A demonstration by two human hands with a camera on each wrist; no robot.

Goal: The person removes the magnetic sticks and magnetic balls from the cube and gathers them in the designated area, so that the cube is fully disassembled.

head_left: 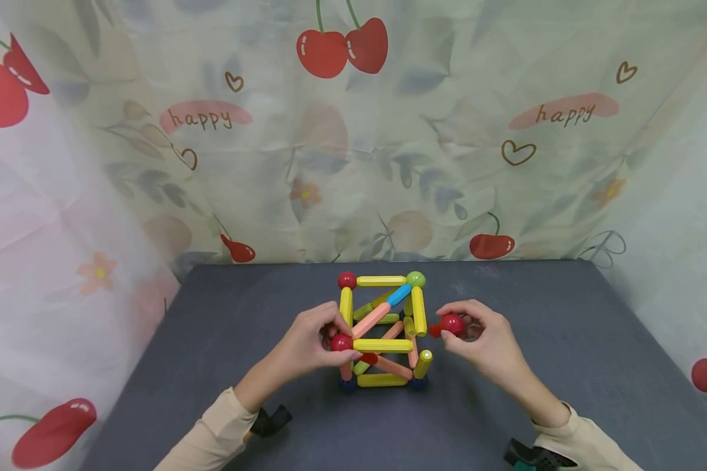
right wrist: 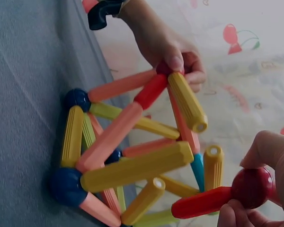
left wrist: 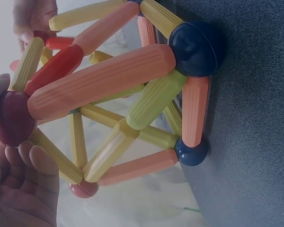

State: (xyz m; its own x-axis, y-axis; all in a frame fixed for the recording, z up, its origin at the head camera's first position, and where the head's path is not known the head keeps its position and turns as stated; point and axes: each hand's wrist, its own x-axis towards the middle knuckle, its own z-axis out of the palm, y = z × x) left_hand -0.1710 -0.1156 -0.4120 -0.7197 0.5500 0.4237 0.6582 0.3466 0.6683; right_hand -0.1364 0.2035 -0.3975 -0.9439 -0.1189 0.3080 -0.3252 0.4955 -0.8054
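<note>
A cube-like frame (head_left: 383, 379) of magnetic sticks and balls stands on the table. My left hand (head_left: 315, 337) holds the red ball (head_left: 342, 342) at its near upper left corner. From that ball a yellow stick (head_left: 383, 346) runs to the right, its far end free in the right wrist view. My right hand (head_left: 483, 333) pinches another red ball (right wrist: 252, 187), apart from the frame on its right. A red stick (right wrist: 201, 202) juts from this ball toward the frame. Below, a yellow stick (head_left: 424, 363) rises from the near right dark blue ball (head_left: 418, 383), its top end bare.
The dark grey table (head_left: 212, 314) carries the frame near its middle. A patterned cloth (head_left: 389, 131) hangs behind and along both sides. A green ball (head_left: 416, 280) and a red ball (head_left: 347, 280) form the frame's far upper corners.
</note>
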